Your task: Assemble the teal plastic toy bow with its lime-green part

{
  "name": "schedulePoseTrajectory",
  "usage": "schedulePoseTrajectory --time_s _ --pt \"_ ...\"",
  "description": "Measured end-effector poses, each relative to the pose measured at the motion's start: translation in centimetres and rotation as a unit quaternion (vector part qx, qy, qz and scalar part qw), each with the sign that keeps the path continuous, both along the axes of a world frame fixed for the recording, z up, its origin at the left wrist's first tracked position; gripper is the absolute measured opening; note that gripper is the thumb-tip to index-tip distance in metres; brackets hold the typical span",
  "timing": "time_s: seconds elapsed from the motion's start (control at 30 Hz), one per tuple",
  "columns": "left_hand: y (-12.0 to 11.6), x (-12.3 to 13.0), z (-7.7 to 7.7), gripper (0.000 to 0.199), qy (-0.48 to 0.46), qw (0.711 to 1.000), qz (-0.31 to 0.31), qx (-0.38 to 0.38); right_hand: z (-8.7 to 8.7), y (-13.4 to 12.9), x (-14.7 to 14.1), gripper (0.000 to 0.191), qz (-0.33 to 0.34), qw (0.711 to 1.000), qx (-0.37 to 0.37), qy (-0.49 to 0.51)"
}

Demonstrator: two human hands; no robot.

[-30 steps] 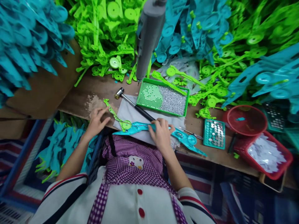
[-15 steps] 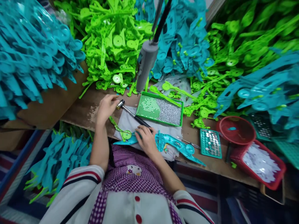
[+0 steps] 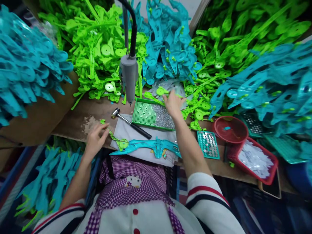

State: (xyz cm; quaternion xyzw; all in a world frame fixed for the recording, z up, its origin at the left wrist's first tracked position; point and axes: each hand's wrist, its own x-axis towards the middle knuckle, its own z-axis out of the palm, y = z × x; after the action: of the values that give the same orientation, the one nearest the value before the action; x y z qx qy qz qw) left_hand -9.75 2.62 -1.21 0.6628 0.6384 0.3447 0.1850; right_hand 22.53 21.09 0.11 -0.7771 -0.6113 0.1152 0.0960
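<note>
My left hand point(image 3: 97, 139) is at the bench's front edge, thumb and fingers closed round the thin end of a green lever point(image 3: 122, 144). The lever's round end lies on the left part of a long turquoise plastic piece point(image 3: 142, 145), which rests on a grey cloth point(image 3: 126, 125). My right hand point(image 3: 173, 103) reaches over the far side of a green tray point(image 3: 133, 112) holding small metal pieces. Its fingers are apart over another green lever point(image 3: 160, 91); their tips are partly hidden. A hammer point(image 3: 133, 125) lies across the cloth, touched by neither hand.
A grey power screwdriver point(image 3: 129, 78) hangs above the bench. Piles of green parts point(image 3: 97, 48) and turquoise parts point(image 3: 165, 39) stand behind. To the right are a teal tray of discs point(image 3: 208, 144), a red bowl point(image 3: 230, 130) and a red basket of white pieces point(image 3: 274, 177).
My right hand has left the turquoise piece and hammer handle and reached up and right over the tray. My left hand has come down to the green lever's end. The view has shifted.
</note>
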Motion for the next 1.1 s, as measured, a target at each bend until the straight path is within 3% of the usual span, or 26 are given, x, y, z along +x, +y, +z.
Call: schedulePoseTrajectory --time_s 0.13,0.3,0.43,0.5,0.53,0.63,0.73,0.8,0.9,0.97,1.1 --pt "-3.1 -1.7 -1.6 0.033 -0.036 0.993 0.109 -0.012 -0.6 1.4 -0.9 0.055 -0.031 0.998 -0.028 0.036" --pt "-4.1 -2.9 -2.8 0.039 -0.104 0.978 0.176 -0.042 -0.3 1.2 -0.2 0.048 -0.073 0.988 -0.013 0.134" --pt "-3.3 -2.6 -3.2 0.044 -0.176 0.961 0.209 -0.050 1.5 1.8 0.6 0.031 -0.128 0.938 0.001 0.322" --pt "-3.1 -2.3 -3.0 0.045 -0.194 0.958 0.205 -0.049 3.0 1.9 0.9 0.011 -0.121 0.915 -0.010 0.384" --pt "-3.1 -2.1 -2.8 0.045 -0.201 0.957 0.202 -0.049 3.7 1.6 1.0 0.014 -0.115 0.904 -0.015 0.412" --pt "-3.8 -1.3 -2.0 0.047 -0.225 0.952 0.201 -0.060 4.9 -1.5 0.8 0.031 -0.094 0.874 -0.008 0.476" --pt "-5.1 0.4 -1.1 0.048 -0.282 0.937 0.173 -0.112 3.7 -8.4 -0.7 0.033 -0.077 0.858 0.023 0.507" --pt "-5.8 2.1 -0.7 0.049 -0.345 0.917 0.106 -0.168 2.2 -13.8 -2.3 0.036 0.004 0.838 0.050 0.543" --pt "-6.1 4.7 -0.5 0.052 -0.432 0.870 -0.018 -0.239 0.7 -19.8 -5.0 0.025 0.216 0.813 -0.050 0.539" --pt "-6.0 5.7 -0.4 0.050 -0.458 0.849 -0.038 -0.260 0.7 -21.4 -6.5 0.016 0.289 0.814 -0.091 0.496" --pt "-5.9 4.9 -0.5 0.048 -0.491 0.835 0.054 -0.242 3.0 -20.0 -8.3 0.016 0.357 0.836 -0.133 0.394"
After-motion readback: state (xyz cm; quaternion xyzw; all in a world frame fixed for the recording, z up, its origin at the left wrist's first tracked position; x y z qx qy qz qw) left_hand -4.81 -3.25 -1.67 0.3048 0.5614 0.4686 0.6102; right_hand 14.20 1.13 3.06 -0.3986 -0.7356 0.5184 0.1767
